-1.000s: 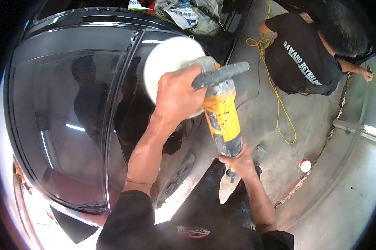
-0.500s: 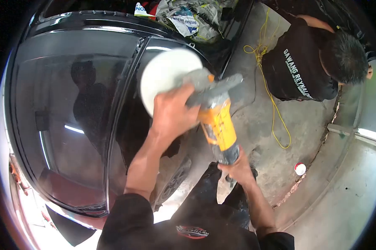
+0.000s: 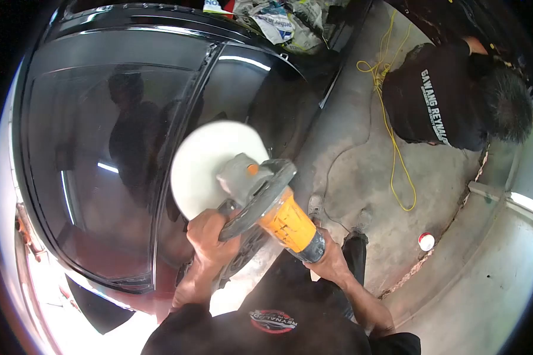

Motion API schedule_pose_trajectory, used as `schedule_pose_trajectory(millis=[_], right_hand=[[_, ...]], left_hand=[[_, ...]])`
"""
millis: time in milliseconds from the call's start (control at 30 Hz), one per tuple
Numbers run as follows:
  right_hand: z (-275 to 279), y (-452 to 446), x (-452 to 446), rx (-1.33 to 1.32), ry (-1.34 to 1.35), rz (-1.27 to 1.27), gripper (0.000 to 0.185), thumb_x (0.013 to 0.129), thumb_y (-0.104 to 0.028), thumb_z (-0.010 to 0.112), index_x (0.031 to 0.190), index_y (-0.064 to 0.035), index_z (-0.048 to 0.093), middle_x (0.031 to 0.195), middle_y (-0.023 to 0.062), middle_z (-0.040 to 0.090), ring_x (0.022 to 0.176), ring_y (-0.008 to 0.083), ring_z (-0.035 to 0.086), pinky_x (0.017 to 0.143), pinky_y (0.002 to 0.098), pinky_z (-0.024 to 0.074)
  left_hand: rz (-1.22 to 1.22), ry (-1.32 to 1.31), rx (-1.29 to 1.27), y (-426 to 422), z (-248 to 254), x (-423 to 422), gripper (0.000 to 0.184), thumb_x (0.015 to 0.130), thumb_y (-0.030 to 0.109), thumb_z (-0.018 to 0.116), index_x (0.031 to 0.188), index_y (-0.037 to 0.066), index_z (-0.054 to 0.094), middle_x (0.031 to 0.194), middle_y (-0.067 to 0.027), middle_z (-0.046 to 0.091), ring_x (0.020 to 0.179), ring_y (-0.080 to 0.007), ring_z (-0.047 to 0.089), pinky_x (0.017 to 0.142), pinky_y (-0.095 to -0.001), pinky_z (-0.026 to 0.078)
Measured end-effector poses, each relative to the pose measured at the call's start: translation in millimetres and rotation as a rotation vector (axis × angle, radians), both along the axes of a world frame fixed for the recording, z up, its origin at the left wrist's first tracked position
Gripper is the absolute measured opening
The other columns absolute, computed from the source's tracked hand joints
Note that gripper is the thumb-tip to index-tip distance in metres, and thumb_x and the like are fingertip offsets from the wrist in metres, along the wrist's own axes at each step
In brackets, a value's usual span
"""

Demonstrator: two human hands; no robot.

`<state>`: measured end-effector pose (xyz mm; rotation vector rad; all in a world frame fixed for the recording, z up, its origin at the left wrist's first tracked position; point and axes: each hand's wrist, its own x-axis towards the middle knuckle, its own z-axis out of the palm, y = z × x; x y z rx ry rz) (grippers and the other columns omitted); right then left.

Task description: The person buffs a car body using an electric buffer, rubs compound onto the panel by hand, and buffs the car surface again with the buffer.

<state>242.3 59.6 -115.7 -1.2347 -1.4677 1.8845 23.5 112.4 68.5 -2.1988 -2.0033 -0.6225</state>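
A yellow and grey power polisher [image 3: 290,223] with a round white pad [image 3: 210,163] is held between my hands. The pad lies over the dark, glossy car panel [image 3: 242,89]; whether it touches the surface cannot be made out. My left hand [image 3: 212,236] is closed on the front handle beside the pad. Around the dark rear end of the tool body, my right hand [image 3: 331,257] is wrapped.
A person in a black shirt [image 3: 435,97] crouches at the upper right. A yellow cord [image 3: 396,160] lies on the concrete floor [image 3: 367,183], with a small red and white container [image 3: 426,241]. Crumpled printed sheets [image 3: 284,23] sit at the top.
The polisher and both my hands have moved; the pad is now lower and further left on the car side. The crouching person's head and arm have shifted.
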Motion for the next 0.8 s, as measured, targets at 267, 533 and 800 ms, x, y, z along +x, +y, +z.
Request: schedule_pose_trajectory(millis=[267, 533, 800], right_hand=[[1, 86, 4, 0.045, -0.058, -0.199, 0.078, 0.064, -0.007, 0.085, 0.131, -0.0001, 0.046, 0.110, 0.0204, 0.068, 0.108, 0.0319, 0.067, 0.094, 0.0371, 0.0509], [6, 67, 7, 0.092, -0.121, -0.101, 0.076, 0.065, -0.009, 0.085, 0.131, -0.0028, 0.047, 0.109, 0.0212, 0.068, 0.108, 0.0353, 0.066, 0.092, 0.0396, 0.0516], [1, 46, 8, 0.057, -0.071, -0.077, 0.077, 0.065, -0.008, 0.085, 0.132, -0.0028, 0.048, 0.112, 0.0239, 0.067, 0.110, 0.0369, 0.066, 0.094, 0.0396, 0.0510]], left_hand=[[-0.094, -0.176, 0.152, 127, -8, 8, 0.016, 0.069, 0.001, 0.071, 0.074, -0.001, 0.055, 0.062, -0.0179, 0.053, 0.053, -0.0328, 0.056, 0.053, -0.0339, 0.045], [-0.060, -0.087, 0.177, 70, -6, -4, 0.023, 0.070, 0.004, 0.073, 0.067, 0.003, 0.050, 0.058, -0.0166, 0.049, 0.049, -0.0374, 0.053, 0.047, -0.0374, 0.043], [-0.059, -0.055, 0.089, 51, -2, -2, 0.024, 0.070, 0.001, 0.071, 0.065, 0.002, 0.047, 0.057, -0.0161, 0.048, 0.047, -0.0347, 0.051, 0.047, -0.0371, 0.041]])
